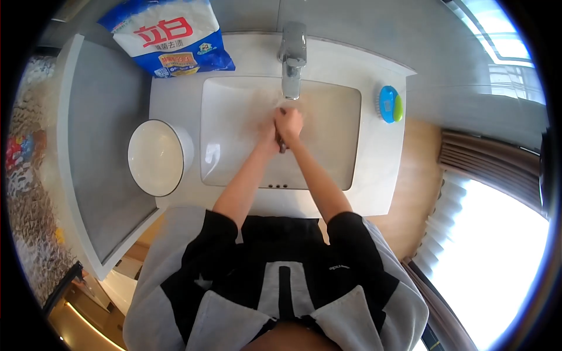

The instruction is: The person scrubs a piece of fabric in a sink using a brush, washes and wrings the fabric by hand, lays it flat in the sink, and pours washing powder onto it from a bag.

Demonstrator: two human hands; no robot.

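Both hands over the basin point(333, 164), under the tap point(294, 58), which stands at 12 o'clock from them. Right hand point(291, 121) closed in a fist, grip on a small dark item point(283, 147); bits of it show above and below the fist. Left hand point(268, 140) at 8 o'clock from the right, pressed up against it and the item; fingers largely hidden, cannot tell how far that grip is closed. What the item is: too covered to say. Faint brownish tint on the basin round the hands.

White table point(377, 169) around the basin. From the hands: blue-and-white bag point(167, 38) at 10 o'clock; white tub point(157, 158), dark rim, just short of 9; blue-green brush point(389, 104) between 2 and 3, near the table's edge. Three small holes point(278, 186) in the basin's near wall, 6 o'clock.
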